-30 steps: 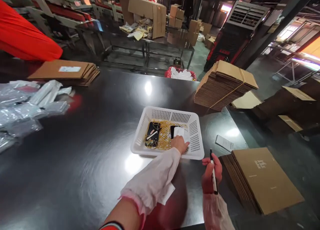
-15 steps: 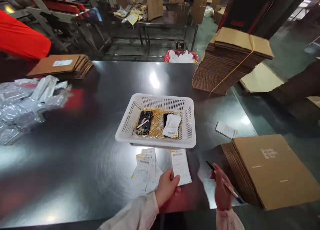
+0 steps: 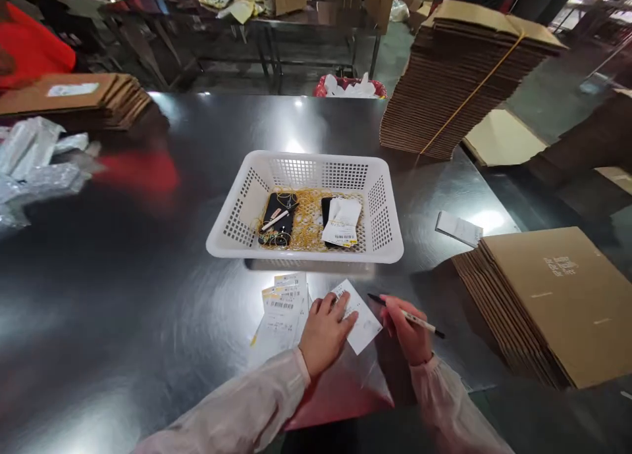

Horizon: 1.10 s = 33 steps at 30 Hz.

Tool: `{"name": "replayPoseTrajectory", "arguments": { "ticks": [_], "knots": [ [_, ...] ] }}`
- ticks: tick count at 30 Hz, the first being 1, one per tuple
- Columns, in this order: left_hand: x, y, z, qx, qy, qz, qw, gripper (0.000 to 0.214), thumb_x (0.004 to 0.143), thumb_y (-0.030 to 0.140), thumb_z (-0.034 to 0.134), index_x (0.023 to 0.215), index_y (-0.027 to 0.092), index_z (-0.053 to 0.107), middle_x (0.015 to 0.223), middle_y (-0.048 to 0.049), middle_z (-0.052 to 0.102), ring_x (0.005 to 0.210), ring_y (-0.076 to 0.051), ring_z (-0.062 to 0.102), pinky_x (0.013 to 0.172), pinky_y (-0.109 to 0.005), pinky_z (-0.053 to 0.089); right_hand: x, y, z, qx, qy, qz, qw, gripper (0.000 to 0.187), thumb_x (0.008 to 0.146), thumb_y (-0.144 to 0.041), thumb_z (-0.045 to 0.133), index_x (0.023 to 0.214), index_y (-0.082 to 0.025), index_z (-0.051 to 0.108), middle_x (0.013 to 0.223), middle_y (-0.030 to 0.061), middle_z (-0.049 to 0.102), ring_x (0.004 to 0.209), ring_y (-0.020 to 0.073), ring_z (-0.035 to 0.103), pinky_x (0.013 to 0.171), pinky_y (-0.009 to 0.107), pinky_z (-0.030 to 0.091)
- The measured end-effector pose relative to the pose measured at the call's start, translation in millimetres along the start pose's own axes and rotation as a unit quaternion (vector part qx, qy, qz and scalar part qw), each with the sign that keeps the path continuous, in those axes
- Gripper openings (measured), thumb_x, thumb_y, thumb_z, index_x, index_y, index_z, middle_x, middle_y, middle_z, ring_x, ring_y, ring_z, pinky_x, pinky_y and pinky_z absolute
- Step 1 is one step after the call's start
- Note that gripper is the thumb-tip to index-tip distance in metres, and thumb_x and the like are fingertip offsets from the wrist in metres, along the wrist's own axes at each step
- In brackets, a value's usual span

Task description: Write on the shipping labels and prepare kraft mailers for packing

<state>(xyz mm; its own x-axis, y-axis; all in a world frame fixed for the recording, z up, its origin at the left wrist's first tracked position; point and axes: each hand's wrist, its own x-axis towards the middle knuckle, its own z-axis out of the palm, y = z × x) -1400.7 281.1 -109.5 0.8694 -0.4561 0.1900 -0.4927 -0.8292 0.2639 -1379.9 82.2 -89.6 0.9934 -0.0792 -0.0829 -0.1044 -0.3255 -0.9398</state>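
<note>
My left hand (image 3: pixel 326 330) lies with its fingers spread on a white paper slip (image 3: pixel 362 324), pressing it to the dark metal table; the slip is turned at an angle. A pen (image 3: pixel 417 319) with a pale barrel and dark ends is gripped in my right hand (image 3: pixel 407 329), its dark tip pointing left just over the slip's right side. Left of my left hand, several printed slips (image 3: pixel 282 319) with barcodes lie fanned and overlapping. Beyond both hands stands a white plastic basket (image 3: pixel 306 255) holding rubber bands (image 3: pixel 309 217), dark phone-like objects (image 3: pixel 278 218) and folded slips (image 3: pixel 342 221).
Flat cardboard boxes are piled at right (image 3: pixel 567 296), in a tall strapped stack (image 3: pixel 464 85) behind, and at far left (image 3: pixel 113 102). Plastic-wrapped items (image 3: pixel 39 164) lie on the left. A pad of slips (image 3: pixel 459 228) rests near the right edge. A person's red sleeve (image 3: pixel 34 46) shows upper left.
My left hand has gone from pinching the slip's edge to lying flat on it, and the slip has rotated. My right hand has brought the pen left to the slip. The view has shifted.
</note>
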Motion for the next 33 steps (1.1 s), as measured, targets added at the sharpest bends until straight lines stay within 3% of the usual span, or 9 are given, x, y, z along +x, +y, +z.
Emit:
{"name": "replayPoseTrajectory", "arguments": {
  "ticks": [2,4,8,10,14,18,33],
  "knots": [
    [1.9,-3.0,10.8,0.006,0.025,0.010,1.000,0.027,0.089,0.029,0.058,0.114,0.032,0.065,0.133,-0.0064,0.059,0.112,-0.032,0.049,0.084,-0.048,0.044,19.3,-8.1,5.7,0.014,-0.063,0.060,0.996,0.041,0.080,-0.052,0.062,0.058,-0.018,0.066,0.043,-0.0007,0.056,0.034,0.0098,0.044,0.034,0.024,0.037],
    [0.3,-4.7,13.2,0.001,0.051,0.005,0.999,0.026,0.089,0.031,0.058,0.113,0.033,0.065,0.132,-0.0052,0.060,0.112,-0.032,0.047,0.084,-0.048,0.042,35.1,-11.7,14.8,-0.004,-0.089,0.060,0.994,0.045,0.073,-0.052,0.068,0.045,-0.019,0.058,0.037,-0.0018,0.050,0.032,0.0087,0.041,0.032,0.023,0.033],
    [-3.8,-8.0,7.8,-0.009,0.060,0.012,0.998,0.026,0.089,0.031,0.057,0.114,0.033,0.065,0.132,-0.0045,0.060,0.112,-0.032,0.046,0.082,-0.047,0.039,47.9,-7.4,30.4,-0.023,-0.090,0.025,0.995,0.033,0.070,-0.048,0.071,0.056,-0.019,0.066,0.041,-0.0017,0.057,0.033,0.0094,0.045,0.034,0.022,0.036],
    [-3.9,-9.3,5.8,-0.008,0.051,0.016,0.999,0.026,0.090,0.030,0.056,0.115,0.033,0.064,0.132,-0.0046,0.059,0.113,-0.032,0.046,0.082,-0.047,0.038,47.2,-3.8,34.1,-0.043,-0.074,-0.025,0.996,0.031,0.069,-0.046,0.073,0.055,-0.019,0.066,0.043,-0.0010,0.059,0.036,0.0102,0.048,0.037,0.022,0.038],
    [-3.5,-9.9,4.1,-0.002,0.034,0.016,0.999,0.028,0.089,0.029,0.056,0.116,0.032,0.064,0.134,-0.0050,0.058,0.115,-0.033,0.045,0.083,-0.047,0.037,42.7,3.0,37.9,-0.078,-0.016,-0.159,0.984,0.044,0.074,-0.040,0.071,0.042,-0.018,0.050,0.039,-0.0028,0.052,0.038,0.0069,0.042,0.038,0.020,0.034],
    [-4.4,-9.3,2.3,0.007,0.029,0.015,0.999,0.028,0.089,0.029,0.056,0.115,0.032,0.064,0.135,-0.0055,0.057,0.116,-0.033,0.044,0.084,-0.046,0.036,40.8,7.2,40.6,-0.108,-0.011,-0.233,0.966,0.048,0.083,-0.033,0.061,0.042,-0.018,0.040,0.038,-0.0051,0.042,0.038,0.0048,0.033,0.041,0.020,0.031],
    [-4.7,-9.8,1.4,0.001,0.015,0.015,1.000,0.029,0.090,0.028,0.054,0.118,0.032,0.063,0.137,-0.0058,0.056,0.118,-0.033,0.043,0.086,-0.046,0.035,42.9,7.9,41.0,-0.127,-0.032,-0.274,0.953,0.047,0.085,-0.025,0.058,0.047,-0.019,0.032,0.042,-0.0067,0.034,0.041,0.0051,0.028,0.042,0.021,0.027]
  ]
}}
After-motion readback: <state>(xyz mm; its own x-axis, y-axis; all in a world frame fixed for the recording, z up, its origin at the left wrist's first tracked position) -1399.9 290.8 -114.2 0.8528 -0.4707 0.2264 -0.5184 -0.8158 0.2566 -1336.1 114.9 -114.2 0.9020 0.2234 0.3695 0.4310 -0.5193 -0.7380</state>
